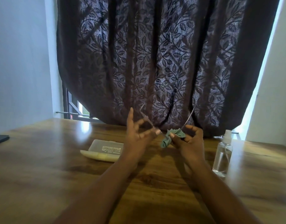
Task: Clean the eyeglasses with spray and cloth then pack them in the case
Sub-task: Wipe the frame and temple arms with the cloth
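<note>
- The left hand [139,135] pinches the eyeglasses [148,125] by their thin frame, holding them up above the desk [42,167], just beyond the case [105,150].
- The right hand [189,139] grips the bunched green cloth [170,139] against the right side of the eyeglasses; the lens itself is too blurred to make out.
- The case lies on the desk, left of the hands; whether it is open I cannot tell.
- The spray bottle [222,157] stands upright on the desk, to the right of the case and near the right forearm.
- Risk: rubbing hard while only a pinch steadies the thin frame could bend it or twist it loose.
- Risk: a right elbow swing could knock the bottle over.
</note>
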